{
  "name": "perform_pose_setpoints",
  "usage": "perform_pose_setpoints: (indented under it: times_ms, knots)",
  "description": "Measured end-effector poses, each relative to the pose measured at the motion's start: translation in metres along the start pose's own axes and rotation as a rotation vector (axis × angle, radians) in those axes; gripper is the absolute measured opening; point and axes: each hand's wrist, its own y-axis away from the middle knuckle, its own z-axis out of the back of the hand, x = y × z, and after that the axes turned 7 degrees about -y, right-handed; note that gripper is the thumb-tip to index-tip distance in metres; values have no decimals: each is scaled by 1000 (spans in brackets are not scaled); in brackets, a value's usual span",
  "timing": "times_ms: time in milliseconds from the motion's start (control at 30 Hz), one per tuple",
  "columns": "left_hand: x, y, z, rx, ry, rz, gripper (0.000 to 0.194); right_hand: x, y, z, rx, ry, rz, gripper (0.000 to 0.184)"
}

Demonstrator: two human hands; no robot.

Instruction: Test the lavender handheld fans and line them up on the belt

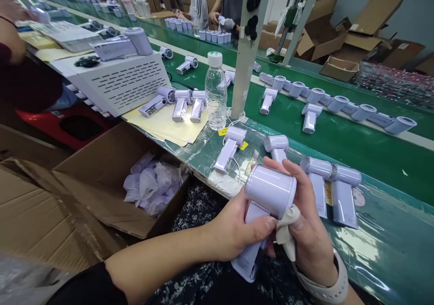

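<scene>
A pale lilac device (270, 189) with a cylindrical head and a flat handle is held above the lap, at the near edge of the surface (383, 250). It is gripped by the left hand (227, 228) around the handle, just under the head. An off-white cloth (287, 235) is pinched in the right hand (313, 241), its upper part against the head's rim, with raised fingers behind the head. The step in hand appears to be cloth contact at that rim. For any shift of the cloth, a steady grip on the handle and light pressure seem called for. Similar units (344, 196) are laid beyond the hands, and a clear bottle (216, 92) is stood near a post (242, 69).
</scene>
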Motion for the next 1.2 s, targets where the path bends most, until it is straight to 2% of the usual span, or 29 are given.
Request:
perform_pose_setpoints:
  times_ms: [67, 133, 233, 300, 400, 533, 667, 833, 900, 1067, 1200]
  knots:
    - [3, 0, 0, -41, -15, -7, 80, -1, 1, -3, 17, -46, -20, 57]
    - [7, 1, 1, -85, -46, -4, 84, -5, -1, -6, 6, 3, 52, 47]
    - [12, 2, 4, -219, -226, -16, 77, -13, -7, -10, -70, 99, 212, 35]
    - [11, 3, 8, -283, -335, -57, 72, -15, -11, -12, -87, 93, 245, 30]
    - [5, 6, 11, -224, -267, -79, 78, -15, -14, -11, 16, 90, 255, 35]
    - [-2, 7, 13, -119, -104, -2, 89, -14, -15, -8, 102, 165, 232, 49]
    - [1, 6, 14, -119, -99, 12, 94, -18, -17, -11, 71, 140, 247, 46]
    - [10, 6, 15, -207, -179, -103, 85, -21, -18, -19, -1, 53, 281, 28]
    - [11, 6, 15, -218, -190, -115, 84, -20, -18, -20, 5, 43, 286, 26]
    - [7, 7, 13, -201, -149, -85, 83, -19, -17, -14, 67, 89, 306, 33]
    - [3, 6, 10, -145, -82, -28, 78, -20, -13, -7, 61, 195, 290, 42]
